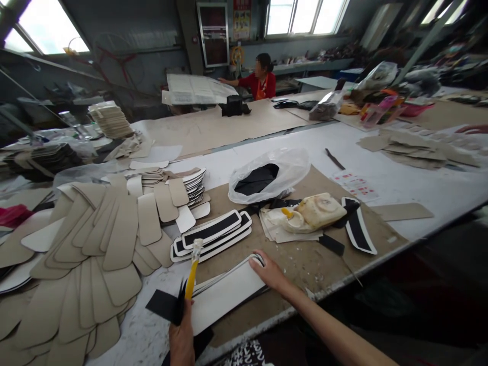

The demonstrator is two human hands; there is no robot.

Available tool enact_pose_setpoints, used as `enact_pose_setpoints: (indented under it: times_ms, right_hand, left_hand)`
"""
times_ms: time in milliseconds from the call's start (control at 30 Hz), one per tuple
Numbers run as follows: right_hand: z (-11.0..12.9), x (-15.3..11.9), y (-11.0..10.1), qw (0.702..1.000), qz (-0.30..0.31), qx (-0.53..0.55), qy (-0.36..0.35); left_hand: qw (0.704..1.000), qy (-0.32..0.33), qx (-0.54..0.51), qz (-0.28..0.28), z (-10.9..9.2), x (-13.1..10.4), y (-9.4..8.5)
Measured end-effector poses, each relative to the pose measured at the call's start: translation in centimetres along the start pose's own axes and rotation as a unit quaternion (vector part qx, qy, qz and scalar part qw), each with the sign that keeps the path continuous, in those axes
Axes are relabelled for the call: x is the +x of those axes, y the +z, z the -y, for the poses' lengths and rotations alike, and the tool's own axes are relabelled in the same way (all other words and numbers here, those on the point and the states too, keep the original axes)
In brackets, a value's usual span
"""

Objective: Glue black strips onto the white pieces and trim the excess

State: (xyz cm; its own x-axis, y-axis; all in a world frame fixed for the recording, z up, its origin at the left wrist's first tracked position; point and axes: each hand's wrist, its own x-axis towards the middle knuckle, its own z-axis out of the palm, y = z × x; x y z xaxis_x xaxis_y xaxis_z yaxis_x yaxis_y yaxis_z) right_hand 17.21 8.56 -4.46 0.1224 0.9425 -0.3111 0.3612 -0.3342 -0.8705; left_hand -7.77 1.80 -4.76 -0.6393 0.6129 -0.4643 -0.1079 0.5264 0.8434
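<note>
My left hand (pixel 182 333) is closed round a yellow-handled brush (pixel 192 274), its whitish bristles pointing up. Black strips (pixel 162 305) are also held in that hand, fanned out to the left. A pale, flat panel (pixel 226 292) lies in front of me on the brown board, with other layers under its far edge. On its right end, my right hand (pixel 269 269) grips with thumb and fingers. Just beyond are stacked white-bordered panels with black centres (pixel 211 231). A stained plastic bottle (pixel 320 211) with a cut opening lies on its side to the right, a yellow piece at its opening.
Many beige panels (pixel 91 244) spread over the left side. A clear plastic bag (pixel 290 170) with black pieces stands behind the board (pixel 301 264). One black-and-white panel (pixel 358 226) lies at right near the table edge. Across the table, a person in red (pixel 263 84) handles white sheets (pixel 200 90).
</note>
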Motion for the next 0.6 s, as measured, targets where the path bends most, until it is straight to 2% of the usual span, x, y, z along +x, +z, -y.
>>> enact_pose_setpoints:
  times_ms: [100, 300, 433, 600]
  right_hand:
    - [0.1, 1.1, -0.5, 0.999, 0.021, 0.007, -0.028]
    - [-0.6, 1.7, 0.5, 0.999, -0.015, 0.028, -0.023]
    - [-0.9, 1.7, 0.2, 0.999, -0.002, 0.003, -0.033]
    - [-0.8, 2.2, 0.1, 0.999, 0.022, -0.02, -0.037]
  left_hand:
    - [0.998, -0.049, 0.001, -0.04, -0.4, -0.6, 0.7]
    - [0.998, -0.008, 0.002, -0.066, -1.3, -2.0, 1.6]
    - [0.997, -0.005, 0.007, -0.072, -0.2, -1.6, 1.3]
    - [0.999, 0.003, -0.021, -0.038, 1.0, -0.7, 1.0]
